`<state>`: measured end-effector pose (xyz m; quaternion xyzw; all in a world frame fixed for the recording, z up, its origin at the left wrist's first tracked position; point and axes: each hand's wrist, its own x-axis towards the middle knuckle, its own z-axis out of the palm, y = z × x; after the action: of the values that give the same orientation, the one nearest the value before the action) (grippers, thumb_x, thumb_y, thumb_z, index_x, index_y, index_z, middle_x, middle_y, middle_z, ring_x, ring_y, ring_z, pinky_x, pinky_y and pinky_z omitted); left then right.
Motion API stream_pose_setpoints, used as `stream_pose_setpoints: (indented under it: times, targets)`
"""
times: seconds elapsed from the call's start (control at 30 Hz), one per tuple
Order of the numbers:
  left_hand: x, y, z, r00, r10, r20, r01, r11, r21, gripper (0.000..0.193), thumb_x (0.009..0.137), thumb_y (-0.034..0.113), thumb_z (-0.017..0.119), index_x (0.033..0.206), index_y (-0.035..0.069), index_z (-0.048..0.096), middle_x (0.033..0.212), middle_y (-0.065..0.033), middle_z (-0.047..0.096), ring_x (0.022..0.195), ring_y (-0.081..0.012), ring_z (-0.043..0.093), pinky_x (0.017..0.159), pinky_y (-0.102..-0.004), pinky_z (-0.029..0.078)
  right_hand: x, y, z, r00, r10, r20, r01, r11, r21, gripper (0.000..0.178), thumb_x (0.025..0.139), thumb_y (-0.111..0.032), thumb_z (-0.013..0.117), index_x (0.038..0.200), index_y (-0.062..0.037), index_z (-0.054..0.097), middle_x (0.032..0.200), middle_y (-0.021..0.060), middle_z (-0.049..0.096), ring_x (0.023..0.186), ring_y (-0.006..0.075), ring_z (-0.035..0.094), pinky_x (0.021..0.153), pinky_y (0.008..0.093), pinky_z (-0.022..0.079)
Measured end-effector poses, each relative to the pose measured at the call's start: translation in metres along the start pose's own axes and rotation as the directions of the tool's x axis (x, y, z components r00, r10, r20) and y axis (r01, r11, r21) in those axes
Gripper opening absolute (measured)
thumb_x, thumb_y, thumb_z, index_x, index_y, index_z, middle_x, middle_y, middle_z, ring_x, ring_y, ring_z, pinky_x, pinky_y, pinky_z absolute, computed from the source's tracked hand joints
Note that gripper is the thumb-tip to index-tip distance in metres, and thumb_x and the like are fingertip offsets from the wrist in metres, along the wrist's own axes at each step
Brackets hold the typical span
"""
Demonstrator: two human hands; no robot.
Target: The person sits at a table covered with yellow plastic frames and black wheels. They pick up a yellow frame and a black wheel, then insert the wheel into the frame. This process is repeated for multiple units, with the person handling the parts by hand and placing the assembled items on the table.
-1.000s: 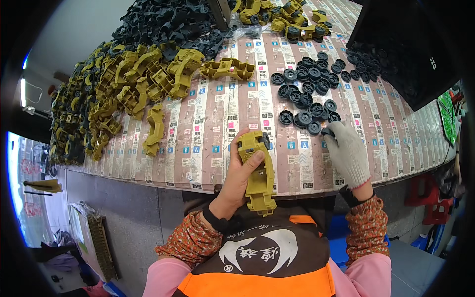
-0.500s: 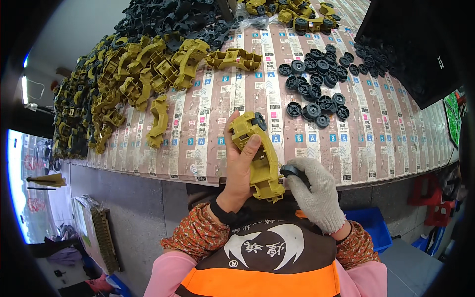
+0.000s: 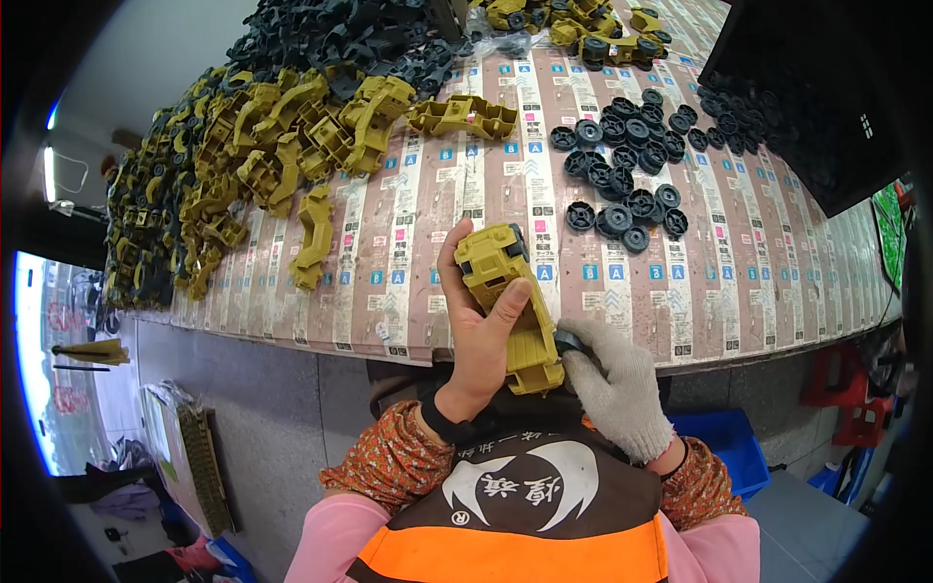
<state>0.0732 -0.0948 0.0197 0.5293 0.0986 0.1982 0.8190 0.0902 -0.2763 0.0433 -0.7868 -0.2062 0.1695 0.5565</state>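
Note:
My bare left hand (image 3: 480,340) is closed around a yellow plastic toy truck body (image 3: 534,352), thumb on its near face, held tilted over the table's front edge. One black wheel (image 3: 517,236) shows at the far end of the body. My right hand (image 3: 614,387), in a pale knitted glove, pinches another black toy wheel (image 3: 571,342) against the lower right side of the body. Whether that wheel sits on an axle cannot be seen.
Loose black wheels (image 3: 636,130) lie in a cluster beyond my right hand. Yellow truck bodies (image 3: 313,238) and dark plastic parts (image 3: 340,39) are heaped at the left and back. A dark panel (image 3: 807,107) stands at the right. Below the table is a blue bin (image 3: 724,442).
The truck body has been turned in my left hand, so more of its top shows and its far wheel is less visible. My right hand has brought its wheel against the body.

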Motion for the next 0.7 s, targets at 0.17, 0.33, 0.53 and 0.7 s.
stream_pose_setpoints:
  times: [0.17,0.33,0.53,0.7]
  targets:
    - [0.000,-0.001,0.000,1.000,-0.015,-0.001,0.015,1.000,-0.006,0.077,0.102,0.005,0.070,0.163,0.020,0.026,0.131,-0.0057,0.057,0.112,-0.0144,0.062,0.098,-0.0312,0.055,0.003,-0.003,-0.001,0.998,0.059,-0.014,-0.059,0.997,0.045,0.029,0.096,-0.001,0.063,0.125,0.0005,0.068,0.103,0.0194,0.073,0.091,0.0306,0.074,0.082,0.0375,0.057]
    - [0.000,-0.005,0.000,1.000,-0.006,-0.010,0.006,1.000,-0.015,0.078,0.102,0.002,0.070,0.163,0.020,0.025,0.131,-0.0057,0.057,0.111,-0.0141,0.062,0.098,-0.0312,0.055,0.004,-0.001,-0.001,0.999,-0.032,-0.027,0.031,0.999,-0.040,0.031,0.096,-0.002,0.063,0.127,0.0004,0.066,0.104,0.0222,0.074,0.093,0.0356,0.075,0.083,0.0391,0.058]
    - [0.000,-0.002,0.002,1.000,0.025,-0.002,-0.025,1.000,0.013,0.080,0.100,-0.001,0.070,0.163,0.019,0.025,0.131,-0.0058,0.057,0.110,-0.0138,0.062,0.097,-0.0311,0.055,-0.004,0.004,0.003,0.998,-0.050,-0.025,0.048,0.995,-0.089,0.036,0.095,-0.001,0.061,0.131,0.0019,0.064,0.108,0.0247,0.074,0.098,0.0413,0.075,0.085,0.0428,0.058]
    - [-0.004,-0.001,0.002,0.998,0.063,0.005,-0.063,0.995,0.072,0.082,0.099,0.000,0.072,0.163,0.017,0.024,0.134,-0.0062,0.055,0.111,-0.0145,0.062,0.098,-0.0316,0.055,-0.004,0.001,0.000,0.994,-0.111,-0.009,0.109,0.989,-0.098,0.040,0.094,0.000,0.061,0.133,0.0019,0.063,0.107,0.0269,0.073,0.099,0.0429,0.074,0.084,0.0433,0.059]
